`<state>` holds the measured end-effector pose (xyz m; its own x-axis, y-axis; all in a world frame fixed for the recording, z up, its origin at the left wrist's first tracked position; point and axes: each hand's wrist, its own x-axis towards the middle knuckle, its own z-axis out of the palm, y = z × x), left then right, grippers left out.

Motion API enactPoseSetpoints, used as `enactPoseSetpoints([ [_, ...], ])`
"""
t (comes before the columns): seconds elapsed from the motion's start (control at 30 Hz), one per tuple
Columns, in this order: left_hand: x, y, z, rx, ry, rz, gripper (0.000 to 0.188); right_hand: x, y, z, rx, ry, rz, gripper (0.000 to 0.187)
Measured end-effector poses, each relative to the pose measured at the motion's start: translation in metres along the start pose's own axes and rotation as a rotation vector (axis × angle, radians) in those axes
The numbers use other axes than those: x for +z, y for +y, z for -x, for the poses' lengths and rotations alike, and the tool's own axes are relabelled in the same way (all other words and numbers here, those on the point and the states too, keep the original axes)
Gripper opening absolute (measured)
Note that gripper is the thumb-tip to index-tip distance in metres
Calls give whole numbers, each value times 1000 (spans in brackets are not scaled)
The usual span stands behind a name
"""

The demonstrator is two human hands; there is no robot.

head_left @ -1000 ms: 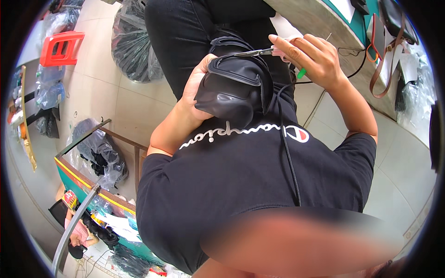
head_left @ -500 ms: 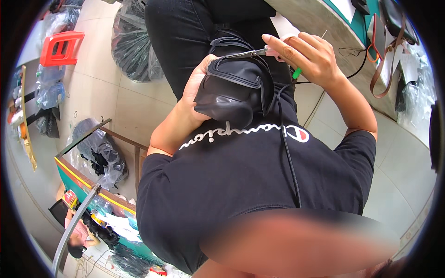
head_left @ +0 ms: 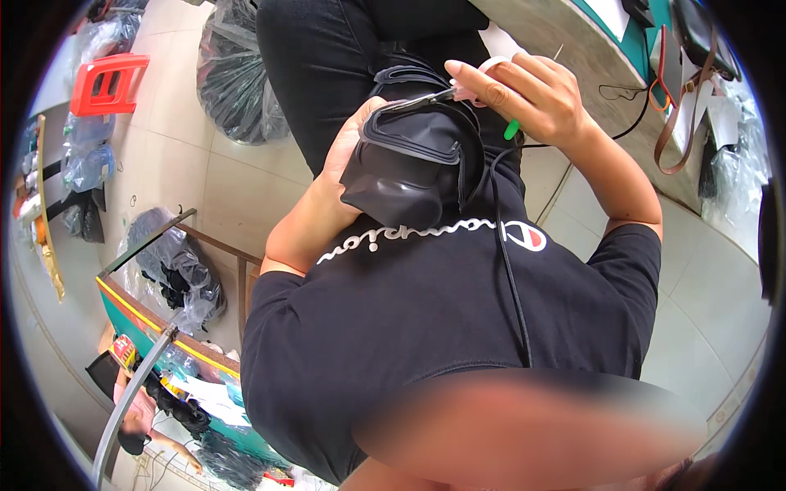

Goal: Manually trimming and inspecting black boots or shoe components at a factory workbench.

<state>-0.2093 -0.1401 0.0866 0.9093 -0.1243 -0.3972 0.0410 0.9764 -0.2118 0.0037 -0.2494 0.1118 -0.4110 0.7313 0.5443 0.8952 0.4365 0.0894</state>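
Note:
My left hand is closed round the left side of a black leather-like bag, its folded layers and edges facing up over my lap. In my right hand I hold small scissors with pinkish handles, their blades lying along the bag's upper edge; whether the blades are apart is too small to tell. The same hand also keeps a thin tool with a green handle tucked in the palm, its fine metal tip sticking out past the knuckles. Fingers of my left hand are partly hidden behind the bag.
At the upper right stands a worktable with a brown strap hanging off it. A black cable runs down my shirt. Left are a plastic-wrapped bundle, a red stool and a green-topped table, with another person beyond.
My right hand and the scissors have shifted a little left, the blades further over the bag's edge. The bag has moved slightly left. The distant person's arm has stretched out.

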Motion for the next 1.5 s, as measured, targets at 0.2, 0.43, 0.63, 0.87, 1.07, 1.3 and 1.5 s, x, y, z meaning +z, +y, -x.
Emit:
enactPoseSetpoints([
  [0.2, -20, 8, -3, 60, -110, -90, 39, 3, 10, 5, 97, 212, -276, 42],
  [0.43, -24, 8, -10, 56, -161, -42, 31, -1, -22, -25, 747, 42, -1057, 40],
  [0.63, -14, 9, -7, 220, -212, -119, 46, 27, -33, -37, 551, 230, -640, 38],
  [0.87, -23, -4, -13, 913, -34, -770, 44, 49, -40, -47, 635, 461, -381, 33],
  [1.07, -20, 11, -12, 939, 100, -619, 23, 38, -26, -37, 912, 515, -970, 24],
  [1.3, -19, 24, -13, 981, 185, -591, 20, 3, -34, -3, 602, -93, -2064, 33],
  [1.5, -21, 31, -9, 1106, 224, -640, 16, -4, -11, 49, 273, 424, -2204, 24],
])
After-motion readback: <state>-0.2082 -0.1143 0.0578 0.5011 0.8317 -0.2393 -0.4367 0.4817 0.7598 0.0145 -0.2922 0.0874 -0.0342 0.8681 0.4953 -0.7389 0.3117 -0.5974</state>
